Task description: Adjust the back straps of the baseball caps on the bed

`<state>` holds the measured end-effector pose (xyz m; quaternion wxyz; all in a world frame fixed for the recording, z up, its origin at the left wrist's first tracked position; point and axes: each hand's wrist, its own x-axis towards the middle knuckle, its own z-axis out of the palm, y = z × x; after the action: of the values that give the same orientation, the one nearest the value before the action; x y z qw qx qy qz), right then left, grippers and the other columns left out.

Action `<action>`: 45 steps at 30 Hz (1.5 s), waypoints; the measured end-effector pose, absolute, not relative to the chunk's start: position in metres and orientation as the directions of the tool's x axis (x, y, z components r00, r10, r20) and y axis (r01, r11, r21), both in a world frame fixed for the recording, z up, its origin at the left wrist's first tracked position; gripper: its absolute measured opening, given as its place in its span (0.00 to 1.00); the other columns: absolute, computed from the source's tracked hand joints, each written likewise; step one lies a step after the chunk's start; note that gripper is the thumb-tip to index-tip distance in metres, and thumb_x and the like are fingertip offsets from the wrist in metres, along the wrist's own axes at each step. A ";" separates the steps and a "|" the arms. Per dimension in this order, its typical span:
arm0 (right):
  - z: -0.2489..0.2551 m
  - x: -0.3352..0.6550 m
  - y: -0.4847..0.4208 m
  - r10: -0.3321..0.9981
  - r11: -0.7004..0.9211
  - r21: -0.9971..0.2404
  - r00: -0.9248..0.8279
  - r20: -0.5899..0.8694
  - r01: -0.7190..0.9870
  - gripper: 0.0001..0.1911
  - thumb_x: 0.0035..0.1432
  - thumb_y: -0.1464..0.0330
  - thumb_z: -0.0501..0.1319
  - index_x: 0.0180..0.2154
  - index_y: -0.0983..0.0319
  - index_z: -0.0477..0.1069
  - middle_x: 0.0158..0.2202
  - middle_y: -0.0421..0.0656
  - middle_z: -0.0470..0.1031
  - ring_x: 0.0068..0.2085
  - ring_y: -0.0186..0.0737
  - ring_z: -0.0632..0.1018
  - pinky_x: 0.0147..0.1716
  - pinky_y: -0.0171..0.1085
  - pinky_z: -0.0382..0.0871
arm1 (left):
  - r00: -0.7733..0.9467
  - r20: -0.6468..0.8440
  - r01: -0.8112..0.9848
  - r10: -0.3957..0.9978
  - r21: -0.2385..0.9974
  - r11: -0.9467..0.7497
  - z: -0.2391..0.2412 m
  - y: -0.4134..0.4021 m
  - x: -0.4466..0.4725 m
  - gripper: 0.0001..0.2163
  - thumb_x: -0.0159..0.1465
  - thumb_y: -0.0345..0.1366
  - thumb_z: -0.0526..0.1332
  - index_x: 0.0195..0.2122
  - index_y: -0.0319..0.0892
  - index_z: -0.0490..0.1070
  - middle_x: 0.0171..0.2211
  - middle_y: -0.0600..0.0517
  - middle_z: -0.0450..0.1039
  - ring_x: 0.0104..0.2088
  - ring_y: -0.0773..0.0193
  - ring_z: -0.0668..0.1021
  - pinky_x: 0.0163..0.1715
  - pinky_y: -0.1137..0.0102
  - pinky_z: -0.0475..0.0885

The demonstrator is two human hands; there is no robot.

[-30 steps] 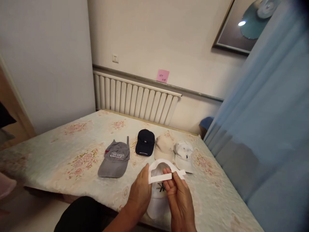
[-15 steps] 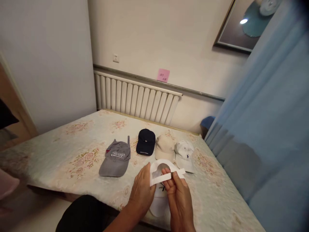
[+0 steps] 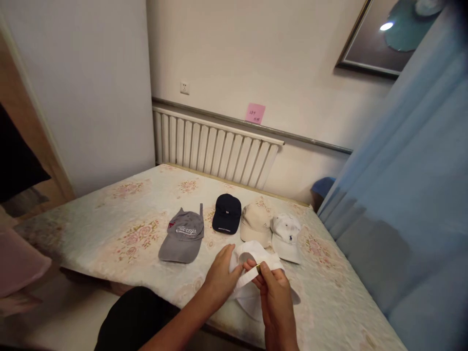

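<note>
A white baseball cap is held up between both hands, its back opening and adjusting strap facing me. My left hand is closed on the cap's left side by the strap. Thumb and fingers of my right hand pinch the strap at its small metal buckle. Under the hands lies another white cap, mostly hidden. Beyond them, a grey cap, a navy cap, a beige cap and a white cap with a small dark logo rest on the bed.
The flowered bed sheet spreads under the caps. Behind stand a white radiator and a wall with a pink note. A blue curtain hangs at right. At far left are dark and pink clothes of another person.
The view has turned slightly left. The held cap has tilted, and its strap end no longer sticks out to the right of the buckle. My left fingers have come closer to the right ones.
</note>
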<state>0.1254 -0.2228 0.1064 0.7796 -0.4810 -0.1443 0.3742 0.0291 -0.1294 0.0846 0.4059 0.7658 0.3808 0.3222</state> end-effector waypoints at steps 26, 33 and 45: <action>0.079 0.103 -0.208 0.746 0.215 -0.924 0.664 -0.055 -0.317 0.15 0.52 0.58 0.62 0.24 0.61 0.65 0.21 0.33 0.62 0.23 0.30 0.63 0.23 0.32 0.58 | 0.521 0.569 0.398 0.636 0.497 -0.771 0.077 -0.160 0.019 0.07 0.61 0.28 0.55 0.40 0.42 0.66 0.35 0.49 0.70 0.37 0.59 0.74 0.36 0.65 0.71; 0.079 0.106 -0.211 0.778 0.184 -0.921 0.624 -0.078 -0.344 0.11 0.50 0.63 0.61 0.22 0.60 0.62 0.23 0.34 0.63 0.26 0.32 0.64 0.25 0.32 0.60 | 0.521 0.559 0.352 0.645 0.548 -0.759 0.075 -0.157 0.017 0.10 0.60 0.26 0.53 0.42 0.42 0.66 0.36 0.49 0.69 0.38 0.61 0.74 0.38 0.67 0.71; 0.084 0.107 -0.215 0.821 0.078 -0.992 0.571 0.007 -0.100 0.12 0.53 0.61 0.59 0.23 0.61 0.67 0.23 0.36 0.65 0.28 0.35 0.65 0.30 0.34 0.63 | 0.493 0.505 0.310 0.708 0.659 -0.686 0.077 -0.155 0.015 0.12 0.58 0.25 0.52 0.41 0.43 0.66 0.37 0.50 0.68 0.40 0.61 0.73 0.41 0.66 0.70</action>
<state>0.1072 -0.2146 0.0836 0.6663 -0.5846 -0.3083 0.3454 0.0147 -0.1549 0.0768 0.2499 0.8272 0.3078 0.3983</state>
